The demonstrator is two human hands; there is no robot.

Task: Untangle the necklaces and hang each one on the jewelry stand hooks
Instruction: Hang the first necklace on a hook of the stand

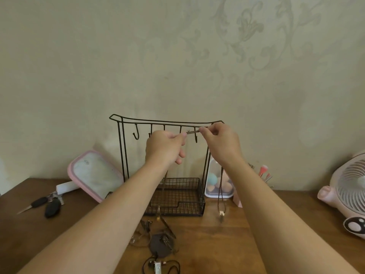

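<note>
Pinching a brown cord necklace (192, 132) taut between left grip (165, 149) and right grip (221, 143), both clenched on it, just before the jewelry stand (138, 120) hooks, pendant (221, 214) dangling beside the stand's basket, tangled necklaces (159, 243) on the tabletop (217, 244) in front of the stand.

A short stretch of a brown cord necklace (193, 132) was held taut between the left hand (166, 147) and the right hand (220, 143), pinched by both, just in front of a hook (196, 138) of the black wire stand (167, 122). The rest of the cord was seen hanging below the right hand, its pendant (221, 214) near the table (217, 244). More necklaces (158, 240) were seen tangled before the stand's basket (189, 209).
</note>
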